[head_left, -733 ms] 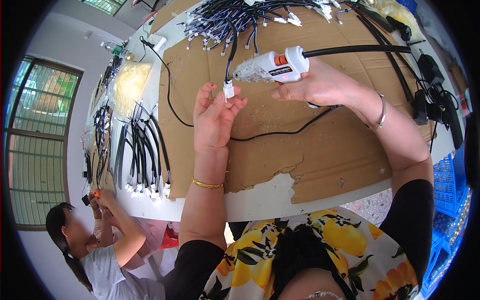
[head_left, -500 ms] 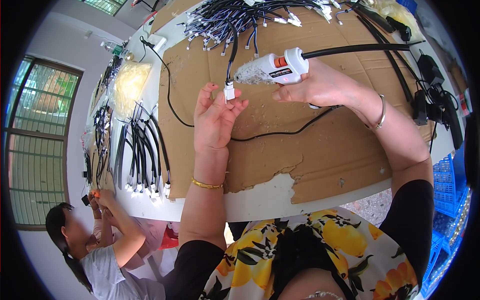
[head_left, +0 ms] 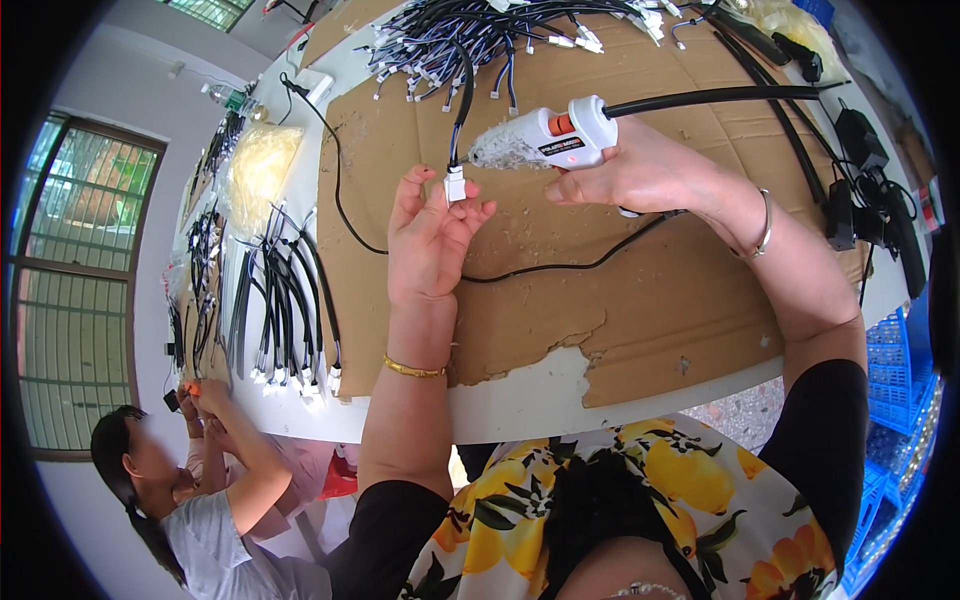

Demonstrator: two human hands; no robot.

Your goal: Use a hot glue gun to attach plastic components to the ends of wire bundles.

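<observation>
Between the thumb and fingers of my left hand point(head_left: 435, 235) is a small white connector point(head_left: 455, 187), held upright. Its black-sleeved cable point(head_left: 466, 90) runs up and away toward the far side of the table. My right hand point(head_left: 640, 170) is wrapped round a white glue gun point(head_left: 580, 135), its nozzle pointing left. The nozzle, crusted with stringy glue, meets or nearly meets the wires just above the connector; contact cannot be made out. A thick black glue stick point(head_left: 710, 95) sticks out of the gun's back, reaching right.
Brown cardboard point(head_left: 540, 320) covers much of the white table. Wired connectors point(head_left: 440, 50) pile up at the far side; more cables point(head_left: 280, 300) lie left beside a plastic bag point(head_left: 260, 170). Black adapters point(head_left: 860, 140) and blue crates point(head_left: 890, 370) are right. Another person point(head_left: 210, 510) works at left.
The connector in my left hand has shifted very slightly left and turned a little. The glue gun and my right hand stay nearly in place.
</observation>
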